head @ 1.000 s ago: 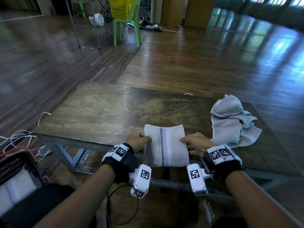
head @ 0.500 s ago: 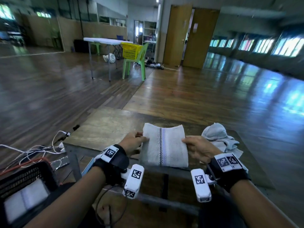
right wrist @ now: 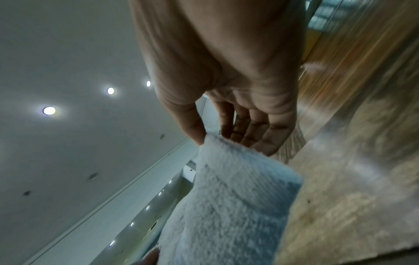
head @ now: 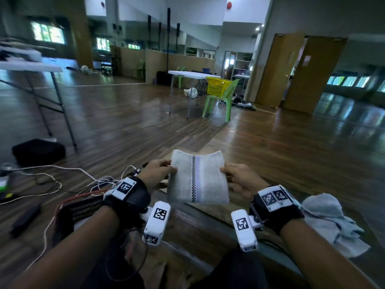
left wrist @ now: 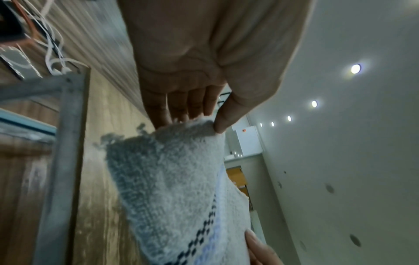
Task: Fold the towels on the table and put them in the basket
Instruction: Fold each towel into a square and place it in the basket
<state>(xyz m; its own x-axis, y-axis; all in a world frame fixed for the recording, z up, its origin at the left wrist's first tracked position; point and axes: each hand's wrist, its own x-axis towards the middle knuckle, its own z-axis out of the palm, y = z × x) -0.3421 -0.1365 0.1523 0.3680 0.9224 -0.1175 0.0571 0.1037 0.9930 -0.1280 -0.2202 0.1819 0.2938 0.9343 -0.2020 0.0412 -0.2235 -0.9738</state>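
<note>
Folded white towel (head: pixel 198 177) with a dark checked stripe, held up in the air above the near edge of the counter (head: pixel 200 222), clear of its surface. Left hand (head: pixel 156 174) pinching the towel's left edge, thumb on the facing side, fingers (left wrist: pixel 179 105) behind; grip narrow, closed on the cloth. Right hand (head: pixel 239 180) pinching the towel's right edge the same way, thumb in front, fingers (right wrist: pixel 256 129) behind; grip narrow, closed on the cloth. Second towel (head: pixel 331 224), grey and crumpled, lying on the counter to the right of the held towel, well apart from it. Dark basket (head: pixel 83 209) with an orange rim low to the left of the towel, beside the counter's left edge, among white cables (head: pixel 52 178). Open wooden floor beyond the towel; green chair (head: pixel 220 101) with a yellow basket (head: pixel 217 86) far behind it.
</note>
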